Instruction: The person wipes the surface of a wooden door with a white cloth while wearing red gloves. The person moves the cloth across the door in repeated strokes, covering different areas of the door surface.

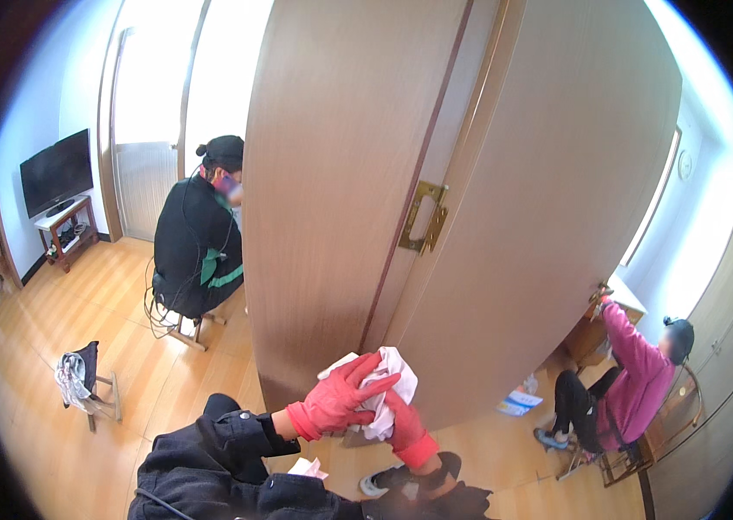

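My left hand (338, 398), in a red rubber glove, is spread over a bunched white cloth (400, 376). From the other side my right hand (409, 428), gloved the same way, grips the cloth too. Both hands are close together, low in front of the wood-grain door (529, 195) and the wooden panel (340, 195) to its left. Whether the cloth touches the wood, I cannot tell. A brass hinge (424, 218) joins door and frame above my hands. Part of the cloth is hidden by my fingers.
On the left a person (194, 247) in dark clothes sits on a low stool. Another person (639, 377) in pink sits at right, one hand at the door handle (600, 292). A folding stool (90, 383) bears a cloth. A blue-and-white packet (519, 403) lies on the floor.
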{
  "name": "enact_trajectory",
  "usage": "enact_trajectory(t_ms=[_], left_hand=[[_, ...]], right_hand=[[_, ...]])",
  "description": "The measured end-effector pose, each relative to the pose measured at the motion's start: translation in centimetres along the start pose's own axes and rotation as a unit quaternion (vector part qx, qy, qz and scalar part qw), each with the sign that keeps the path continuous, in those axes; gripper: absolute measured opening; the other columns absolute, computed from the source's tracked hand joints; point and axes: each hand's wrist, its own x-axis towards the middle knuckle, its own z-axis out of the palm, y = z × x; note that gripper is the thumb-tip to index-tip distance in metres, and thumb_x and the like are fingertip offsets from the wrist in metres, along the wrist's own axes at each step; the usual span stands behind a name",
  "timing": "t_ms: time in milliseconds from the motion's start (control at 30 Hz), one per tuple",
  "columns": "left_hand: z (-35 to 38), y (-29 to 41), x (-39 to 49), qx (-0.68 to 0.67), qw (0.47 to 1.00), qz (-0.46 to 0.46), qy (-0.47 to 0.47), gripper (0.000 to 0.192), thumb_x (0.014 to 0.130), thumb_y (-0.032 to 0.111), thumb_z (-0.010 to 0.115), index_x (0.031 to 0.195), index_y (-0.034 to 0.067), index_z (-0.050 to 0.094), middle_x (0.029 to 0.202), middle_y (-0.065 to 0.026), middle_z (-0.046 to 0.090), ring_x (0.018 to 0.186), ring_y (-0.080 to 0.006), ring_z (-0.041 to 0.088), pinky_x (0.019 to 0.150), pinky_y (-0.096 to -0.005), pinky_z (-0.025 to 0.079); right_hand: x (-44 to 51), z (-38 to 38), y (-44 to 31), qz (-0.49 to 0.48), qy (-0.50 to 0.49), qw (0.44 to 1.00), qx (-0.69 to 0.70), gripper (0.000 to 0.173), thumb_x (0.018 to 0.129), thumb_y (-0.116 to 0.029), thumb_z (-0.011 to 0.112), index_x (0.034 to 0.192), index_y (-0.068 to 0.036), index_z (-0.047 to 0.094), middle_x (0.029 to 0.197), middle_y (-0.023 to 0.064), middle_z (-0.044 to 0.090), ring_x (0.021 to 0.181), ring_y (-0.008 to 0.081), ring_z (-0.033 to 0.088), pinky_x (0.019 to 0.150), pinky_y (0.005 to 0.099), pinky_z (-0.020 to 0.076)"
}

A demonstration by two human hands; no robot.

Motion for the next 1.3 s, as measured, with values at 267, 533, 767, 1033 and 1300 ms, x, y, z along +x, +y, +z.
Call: enact_trajectory(t_ms=[267, 533, 767, 1033, 1300], left_hand=[[-12.3, -5.6, 6.4, 0.295, 0.944, 0.02, 0.147, 0.065, 0.086, 0.016, 0.068, 0.149, 0.019, 0.053, 0.143, -0.019, 0.057, 0.116, -0.037, 0.065, 0.097, -0.0467, 0.055], [-20.9, -7.0, 19.6, 0.476, 0.868, 0.083, 0.116, 0.091, 0.075, 0.037, 0.081, 0.157, 0.025, 0.044, 0.167, -0.0104, 0.032, 0.154, -0.0381, 0.029, 0.122, -0.0586, 0.027], [-34.6, -7.3, 34.5, 0.534, 0.793, 0.165, 0.242, 0.077, 0.091, 0.045, 0.068, 0.16, 0.031, 0.036, 0.169, -0.0114, 0.029, 0.153, -0.0396, 0.029, 0.122, -0.0582, 0.027], [-50.8, -12.5, 40.3, 0.516, 0.698, -0.094, 0.488, 0.079, 0.098, 0.071, 0.043, 0.163, 0.03, 0.03, 0.173, -0.0127, 0.015, 0.156, -0.0421, 0.022, 0.123, -0.0592, 0.026], [-53.3, -19.1, 31.2, 0.287, 0.822, -0.087, 0.484, 0.092, 0.093, 0.061, 0.063, 0.158, 0.003, 0.034, 0.141, -0.0305, 0.058, 0.133, -0.0461, 0.054, 0.112, -0.0468, 0.043]], right_hand=[[0.5, 0.7, -10.2, -0.251, -0.008, 0.924, -0.288, 0.067, 0.097, -0.018, 0.072, 0.155, -0.004, 0.042, 0.15, 0.0135, 0.055, 0.134, 0.0252, 0.056, 0.109, 0.0388, 0.0466], [5.6, 4.4, -17.5, -0.518, 0.18, 0.588, -0.595, 0.085, 0.085, -0.018, 0.081, 0.158, -0.005, 0.038, 0.164, 0.0225, 0.033, 0.15, 0.0392, 0.035, 0.121, 0.0492, 0.0333], [11.8, 2.9, -16.7, -0.548, 0.18, 0.529, -0.622, 0.1, 0.081, -0.029, 0.084, 0.16, -0.001, 0.029, 0.167, 0.0241, 0.024, 0.155, 0.044, 0.023, 0.125, 0.0539, 0.0213], [14.7, 0.2, -15.8, -0.576, 0.189, 0.491, -0.625, 0.091, 0.094, -0.047, 0.065, 0.162, -0.001, 0.026, 0.168, 0.024, 0.022, 0.155, 0.0461, 0.022, 0.126, 0.0566, 0.0168], [15.0, 0.0, -15.3, -0.567, 0.199, 0.504, -0.62, 0.079, 0.1, -0.04, 0.055, 0.162, 0.0, 0.026, 0.167, 0.0252, 0.024, 0.154, 0.0463, 0.023, 0.126, 0.056, 0.0151]])
